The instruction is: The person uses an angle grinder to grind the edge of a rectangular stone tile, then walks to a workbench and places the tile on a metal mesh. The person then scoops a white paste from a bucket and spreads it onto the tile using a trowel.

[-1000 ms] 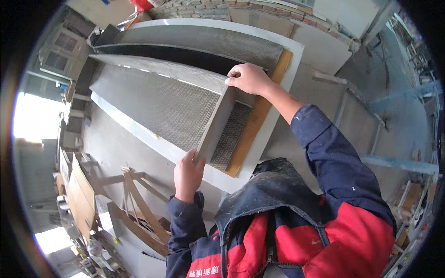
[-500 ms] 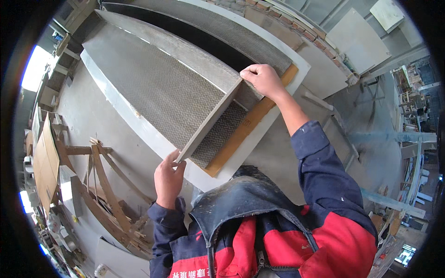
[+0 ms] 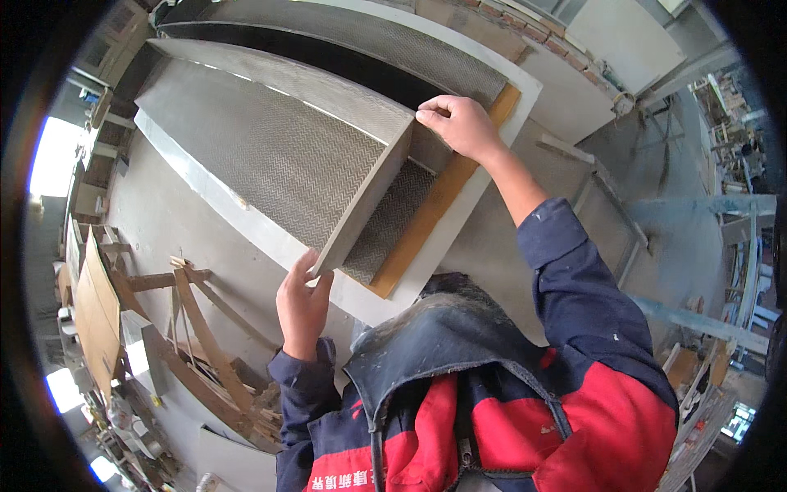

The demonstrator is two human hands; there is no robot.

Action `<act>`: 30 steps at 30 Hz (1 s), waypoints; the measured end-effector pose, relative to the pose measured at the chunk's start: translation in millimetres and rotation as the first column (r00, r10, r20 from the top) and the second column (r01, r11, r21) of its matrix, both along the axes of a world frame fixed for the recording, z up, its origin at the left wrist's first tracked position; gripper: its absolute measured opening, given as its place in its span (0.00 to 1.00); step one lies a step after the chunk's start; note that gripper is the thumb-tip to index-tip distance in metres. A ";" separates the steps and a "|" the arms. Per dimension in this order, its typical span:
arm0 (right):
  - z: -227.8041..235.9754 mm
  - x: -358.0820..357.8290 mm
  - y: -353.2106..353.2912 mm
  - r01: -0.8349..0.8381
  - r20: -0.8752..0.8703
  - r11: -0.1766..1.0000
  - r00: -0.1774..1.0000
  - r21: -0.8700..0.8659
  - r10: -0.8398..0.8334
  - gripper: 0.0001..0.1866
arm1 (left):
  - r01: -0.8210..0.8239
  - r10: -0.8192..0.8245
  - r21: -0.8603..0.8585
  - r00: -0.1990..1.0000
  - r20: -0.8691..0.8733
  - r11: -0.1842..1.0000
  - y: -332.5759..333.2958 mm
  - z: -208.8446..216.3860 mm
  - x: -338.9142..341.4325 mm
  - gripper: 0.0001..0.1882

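Note:
A short grey board (image 3: 370,195) stands on edge across the near end of a large herringbone-patterned panel (image 3: 270,143). My left hand (image 3: 302,305) grips its near left end between thumb and fingers. At the board's far right end, my right hand (image 3: 461,127) pinches the top corner, where a long upright grey board (image 3: 328,92) meets it. My right fingers partly hide that joint. Along the patterned panel's near end runs a brown strip (image 3: 443,201), with a white sheet (image 3: 373,305) beneath showing at the margins.
A black recess (image 3: 311,59) lies beyond the long upright board. Wooden trestle-like framing (image 3: 205,332) and a leaning tan panel (image 3: 100,320) stand at the left. Bricks (image 3: 525,29) and pale sheets (image 3: 627,41) are at the far right. Shelving with loose material (image 3: 742,156) lines the right side.
Both hands keep their hold at the two ends of the short board. Its near face shows a little wider now. The whole view has shifted slightly.

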State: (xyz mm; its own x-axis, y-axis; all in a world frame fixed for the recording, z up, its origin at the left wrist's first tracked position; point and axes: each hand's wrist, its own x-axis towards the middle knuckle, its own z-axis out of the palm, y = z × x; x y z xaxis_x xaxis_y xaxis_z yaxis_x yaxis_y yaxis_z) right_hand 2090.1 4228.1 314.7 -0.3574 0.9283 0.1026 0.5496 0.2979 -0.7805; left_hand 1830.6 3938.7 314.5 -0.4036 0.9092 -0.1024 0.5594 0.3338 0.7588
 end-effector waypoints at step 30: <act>-143.4 158.5 -242.3 0.557 -0.136 0.689 0.724 -0.464 -0.676 0.20 | 0.376 -0.438 -0.225 0.793 -0.424 0.899 142.7 10.8 35.7 0.17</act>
